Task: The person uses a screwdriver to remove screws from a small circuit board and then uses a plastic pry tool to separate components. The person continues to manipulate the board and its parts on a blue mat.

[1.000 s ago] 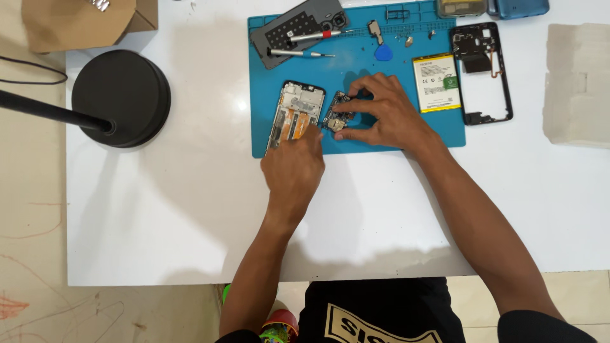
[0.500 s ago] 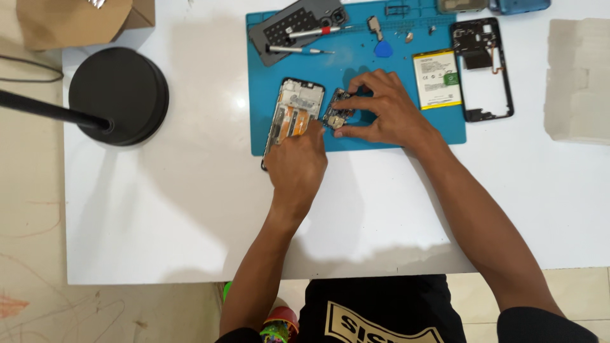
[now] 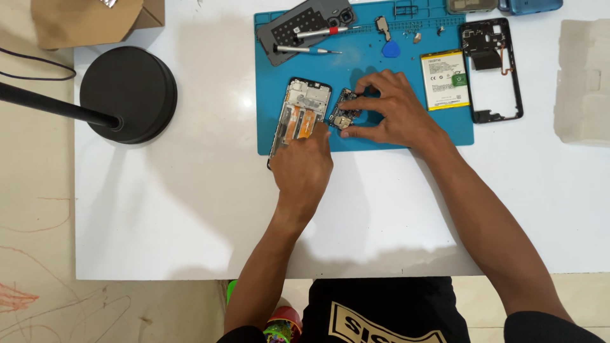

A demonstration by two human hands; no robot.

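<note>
Head view looks straight down on a white table (image 3: pixel 190 209) with a blue work mat (image 3: pixel 406 136) laid at its far middle. On the mat's left part lies an opened phone frame (image 3: pixel 298 114), its orange flex strips showing, its near end hanging just over the mat's near edge. My left hand (image 3: pixel 304 168) rests palm down on that near end, fingers loosely curled and the fingertips pressing on the frame; it closes around nothing that I can see. Just right of the frame sits a small circuit board (image 3: pixel 344 113), tilted. My right hand (image 3: pixel 393 111) has it pinched at its right edge between thumb and fingertips, the other fingers arched above it. Board and frame lie just beside each other; I cannot tell whether they touch.

Farther right on the mat lies a yellow-and-white battery (image 3: pixel 445 79), and beyond it a black phone midframe (image 3: pixel 499 70), half off the mat's right edge. At the far left of the mat a grey back cover (image 3: pixel 298 28) carries two slim screwdrivers (image 3: pixel 308 49). A blue pick (image 3: pixel 391 49) lies near the mat's far middle. Well to the left stands a round black lamp base (image 3: pixel 130 95). A pale foam block (image 3: pixel 584 82) sits at the table's right edge.
</note>
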